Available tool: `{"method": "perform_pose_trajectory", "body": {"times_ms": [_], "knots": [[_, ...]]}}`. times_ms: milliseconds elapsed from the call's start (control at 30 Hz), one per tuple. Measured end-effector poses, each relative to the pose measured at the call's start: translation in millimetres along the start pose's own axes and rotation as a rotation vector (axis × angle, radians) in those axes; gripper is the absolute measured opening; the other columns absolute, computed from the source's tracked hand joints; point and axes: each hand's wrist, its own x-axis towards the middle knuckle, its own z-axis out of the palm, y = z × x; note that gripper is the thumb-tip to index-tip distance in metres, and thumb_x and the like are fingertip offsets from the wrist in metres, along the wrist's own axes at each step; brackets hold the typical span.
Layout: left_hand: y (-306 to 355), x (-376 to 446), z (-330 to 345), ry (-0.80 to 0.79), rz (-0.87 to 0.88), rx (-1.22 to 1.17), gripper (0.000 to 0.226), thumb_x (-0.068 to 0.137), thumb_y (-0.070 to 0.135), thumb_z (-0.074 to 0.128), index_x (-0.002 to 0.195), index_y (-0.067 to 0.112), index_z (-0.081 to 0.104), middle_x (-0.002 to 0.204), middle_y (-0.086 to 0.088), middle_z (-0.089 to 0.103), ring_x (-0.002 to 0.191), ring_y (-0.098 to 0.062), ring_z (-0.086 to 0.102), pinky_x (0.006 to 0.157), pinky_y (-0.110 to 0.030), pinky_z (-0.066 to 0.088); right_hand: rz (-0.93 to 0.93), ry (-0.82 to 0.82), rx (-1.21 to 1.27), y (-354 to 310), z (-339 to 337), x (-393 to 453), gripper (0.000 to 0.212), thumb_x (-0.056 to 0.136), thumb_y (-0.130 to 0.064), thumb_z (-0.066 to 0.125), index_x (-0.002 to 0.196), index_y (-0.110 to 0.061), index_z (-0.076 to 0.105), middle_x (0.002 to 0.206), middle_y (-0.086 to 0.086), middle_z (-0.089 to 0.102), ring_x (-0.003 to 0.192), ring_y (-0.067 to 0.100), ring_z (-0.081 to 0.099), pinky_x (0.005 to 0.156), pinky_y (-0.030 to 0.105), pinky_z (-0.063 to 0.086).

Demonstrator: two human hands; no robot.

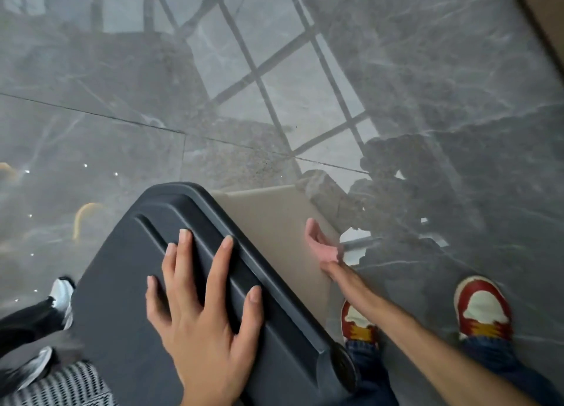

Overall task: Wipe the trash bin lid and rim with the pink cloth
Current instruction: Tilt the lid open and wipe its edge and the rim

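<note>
The dark grey trash bin lid [128,283] fills the lower centre of the head view, its ridged right edge running diagonally above the beige bin body [274,222]; polished grey floor [122,100] lies open beyond it, while red-and-white shoes [482,308] stand just right of the bin and another person's shoe [61,292] sits at its left. The left hand [201,314] rests flat on the lid, fingers spread — the right hand [323,250] hangs open and empty, palm up, beside the bin's right wall.

No readable text — lid, floor, shoes unmarked.
</note>
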Motion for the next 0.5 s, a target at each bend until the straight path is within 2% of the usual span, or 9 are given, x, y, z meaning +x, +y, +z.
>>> {"method": "perform_pose_trajectory", "body": {"times_ms": [67, 100, 133, 200, 333, 400, 433, 467, 500], "knots": [[-1.1, 0.4, 1.0, -0.007, 0.003, 0.008, 0.06, 0.09, 0.054, 0.043, 0.147, 0.037, 0.042, 0.167, -0.006, 0.026, 0.154, -0.025, 0.026, 0.122, -0.056, 0.015, -0.037, -0.06, 0.016, -5.5, -0.3, -37.9, 0.036, 0.106, -0.042, 0.048, 0.141, -0.035, 0.051, 0.13, -0.016, 0.059, 0.106, -0.004, 0.051, 0.1, 0.021, 0.034], [-1.8, 0.2, 0.9, -0.011, 0.005, 0.015, 0.06, 0.091, 0.056, 0.042, 0.148, 0.038, 0.041, 0.167, -0.006, 0.026, 0.154, -0.025, 0.026, 0.122, -0.056, 0.016, -0.046, -0.118, 0.046, -11.6, -0.1, -54.6, 0.037, 0.107, -0.039, 0.045, 0.142, -0.03, 0.054, 0.143, -0.008, 0.059, 0.115, 0.0, 0.052, 0.104, 0.022, 0.034], [-2.2, 0.0, 0.7, -0.01, 0.009, 0.019, 0.059, 0.092, 0.057, 0.04, 0.148, 0.038, 0.041, 0.167, -0.006, 0.026, 0.154, -0.025, 0.026, 0.121, -0.056, 0.016, -0.093, -0.208, 0.082, -20.6, 0.0, -67.8, 0.037, 0.11, -0.033, 0.04, 0.144, -0.028, 0.052, 0.157, -0.005, 0.049, 0.13, 0.003, 0.05, 0.111, 0.024, 0.031], [-2.2, 0.4, 0.8, -0.004, 0.013, 0.01, 0.059, 0.093, 0.059, 0.038, 0.148, 0.038, 0.041, 0.167, -0.006, 0.027, 0.154, -0.024, 0.027, 0.122, -0.056, 0.017, -0.245, -0.379, 0.123, -42.4, 4.2, -82.3, 0.049, 0.111, -0.019, 0.031, 0.159, -0.029, 0.034, 0.168, -0.019, 0.027, 0.152, -0.003, 0.025, 0.126, 0.031, 0.018], [-2.6, 1.2, 1.2, 0.042, 0.025, -0.015, 0.058, 0.089, 0.055, 0.044, 0.142, 0.033, 0.049, 0.163, -0.011, 0.035, 0.151, -0.027, 0.033, 0.118, -0.062, 0.023, -0.462, -0.425, 0.042, -90.6, 31.7, -58.0, 0.059, 0.105, -0.014, 0.032, 0.163, -0.02, 0.022, 0.172, -0.016, 0.011, 0.158, 0.0, 0.004, 0.131, 0.041, 0.004], [-4.4, 3.3, 3.0, 0.05, 0.037, -0.014, 0.058, 0.088, 0.055, 0.045, 0.141, 0.031, 0.051, 0.161, -0.014, 0.037, 0.15, -0.028, 0.034, 0.117, -0.064, 0.024, -0.549, -0.433, -0.029, -111.7, 47.7, -28.6, 0.056, 0.107, -0.011, 0.03, 0.161, -0.027, 0.023, 0.171, -0.015, 0.014, 0.159, 0.006, 0.004, 0.129, 0.025, 0.008], [-4.6, 4.0, 3.6, 0.047, 0.036, -0.012, 0.058, 0.089, 0.057, 0.043, 0.14, 0.031, 0.051, 0.161, -0.014, 0.038, 0.151, -0.027, 0.034, 0.117, -0.063, 0.024, -0.498, -0.402, 0.01, -119.1, 52.6, -9.8, 0.052, 0.11, -0.014, 0.032, 0.157, -0.036, 0.025, 0.167, -0.019, 0.022, 0.158, 0.007, 0.011, 0.119, 0.005, 0.017], [-4.2, 4.5, 3.5, 0.042, 0.028, -0.014, 0.058, 0.091, 0.059, 0.04, 0.14, 0.031, 0.051, 0.161, -0.014, 0.038, 0.151, -0.027, 0.033, 0.117, -0.063, 0.024, -0.394, -0.339, 0.065, -128.6, 54.3, 7.9, 0.047, 0.111, -0.019, 0.034, 0.153, -0.039, 0.029, 0.161, -0.02, 0.031, 0.153, 0.007, 0.022, 0.099, -0.011, 0.025], [-3.5, 4.9, 3.6, 0.039, 0.022, -0.014, 0.058, 0.092, 0.061, 0.037, 0.14, 0.031, 0.051, 0.161, -0.014, 0.038, 0.151, -0.027, 0.034, 0.117, -0.063, 0.024, -0.333, -0.273, 0.093, -131.8, 53.7, 26.9, 0.044, 0.112, -0.022, 0.035, 0.154, -0.035, 0.032, 0.159, -0.017, 0.034, 0.146, 0.005, 0.03, 0.082, -0.015, 0.029]]}}
